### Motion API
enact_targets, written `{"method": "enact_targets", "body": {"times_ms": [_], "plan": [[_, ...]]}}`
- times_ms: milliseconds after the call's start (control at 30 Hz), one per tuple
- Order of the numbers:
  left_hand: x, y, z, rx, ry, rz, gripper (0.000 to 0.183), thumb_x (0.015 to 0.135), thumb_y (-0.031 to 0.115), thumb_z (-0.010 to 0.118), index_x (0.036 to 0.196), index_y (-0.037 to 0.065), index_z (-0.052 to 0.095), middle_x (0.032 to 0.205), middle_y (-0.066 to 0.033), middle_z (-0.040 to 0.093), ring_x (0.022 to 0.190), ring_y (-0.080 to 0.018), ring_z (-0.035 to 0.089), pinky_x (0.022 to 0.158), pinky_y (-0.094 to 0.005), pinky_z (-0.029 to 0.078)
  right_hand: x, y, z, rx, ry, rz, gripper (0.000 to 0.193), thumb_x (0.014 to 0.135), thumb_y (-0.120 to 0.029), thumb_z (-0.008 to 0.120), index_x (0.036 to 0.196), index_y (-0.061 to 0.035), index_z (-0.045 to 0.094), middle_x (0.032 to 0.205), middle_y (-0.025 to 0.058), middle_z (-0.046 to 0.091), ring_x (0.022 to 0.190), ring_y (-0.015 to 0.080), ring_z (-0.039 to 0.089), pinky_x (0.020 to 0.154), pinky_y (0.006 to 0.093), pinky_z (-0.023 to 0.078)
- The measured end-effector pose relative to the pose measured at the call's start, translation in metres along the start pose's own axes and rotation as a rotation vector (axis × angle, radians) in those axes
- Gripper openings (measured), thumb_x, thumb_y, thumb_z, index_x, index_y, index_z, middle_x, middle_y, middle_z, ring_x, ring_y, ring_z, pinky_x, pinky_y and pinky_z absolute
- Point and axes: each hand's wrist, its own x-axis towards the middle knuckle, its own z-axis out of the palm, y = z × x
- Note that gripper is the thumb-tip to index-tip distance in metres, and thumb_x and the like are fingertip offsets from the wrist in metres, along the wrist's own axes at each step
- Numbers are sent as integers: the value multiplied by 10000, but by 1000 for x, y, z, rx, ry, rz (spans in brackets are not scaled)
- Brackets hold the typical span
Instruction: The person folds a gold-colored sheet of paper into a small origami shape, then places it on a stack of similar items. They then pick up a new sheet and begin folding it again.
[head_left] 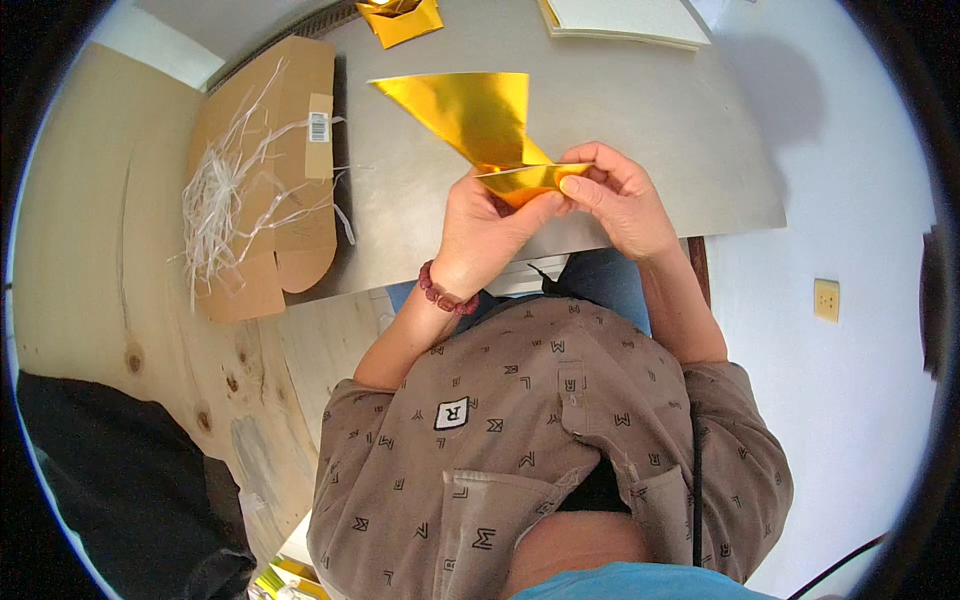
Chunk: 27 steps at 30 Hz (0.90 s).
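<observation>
A sheet of shiny gold foil paper (pixel 480 112), partly folded, is held between both hands above the near edge of the metal table. Its upper part flares out as a wide flap, while the lower part is folded into a narrow, boat-like pocket. My left hand (pixel 485 228), with a dark red bead bracelet at the wrist, grips the paper's lower left side; some of its fingers are hidden behind the foil. My right hand (pixel 622 203) pinches the right end of the fold between thumb and fingers.
A folded gold paper piece (pixel 402 20) sits at the table's far edge. A stack of pale sheets (pixel 625 22) lies at the far right. On the left, a cardboard box (pixel 305 215) carries tangled white plastic strips (pixel 225 195). The grey metal table (pixel 680 130) meets a white wall on the right.
</observation>
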Motion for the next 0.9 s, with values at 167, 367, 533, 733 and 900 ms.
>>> {"method": "enact_targets", "body": {"times_ms": [167, 367, 533, 733, 900], "plan": [[-8, 6, 3, -17, 51, 29, 263, 952, 89, 773, 1168, -8, 656, 1026, -37, 731, 897, -86, 692, 782, -246, 571, 1, 9, -5, 71, -10, 0, 192, 1021, -113, 684, 1181, -11, 655, 1041, 73, 718, 888, 140, 689, 815, 280, 573], [-11, 12, -12, -50, 48, 29, 187, 1018, 174, 721, 1037, 8, 637, 900, -28, 703, 775, -69, 682, 629, -211, 540, 2, 17, -7, 140, -35, 41, 188, 1024, -118, 684, 1175, -10, 653, 1063, 72, 713, 878, 137, 688, 809, 280, 573], [-12, 6, -14, -49, 62, 33, 181, 1033, 189, 700, 981, 33, 623, 864, -17, 695, 740, -58, 679, 572, -196, 516, 2, 22, -7, 163, -48, 58, 193, 1025, -116, 681, 1184, -11, 649, 1062, 75, 715, 879, 143, 695, 812, 287, 577], [-11, 6, -17, -67, 56, 14, 155, 1027, 165, 704, 986, 38, 624, 880, -6, 701, 766, -55, 686, 571, -188, 513, 1, 21, -4, 198, -18, 27, 208, 1024, -104, 679, 1208, -15, 641, 1081, 77, 710, 921, 153, 695, 840, 298, 579], [-10, -4, -10, -131, 137, 51, 138, 1014, 140, 718, 1018, 31, 634, 881, 0, 703, 768, -60, 672, 596, -207, 517, 2, 18, 5, 150, 48, -23, 251, 1006, -97, 700, 1234, -14, 636, 1129, 77, 697, 1006, 148, 673, 903, 296, 558]]}}
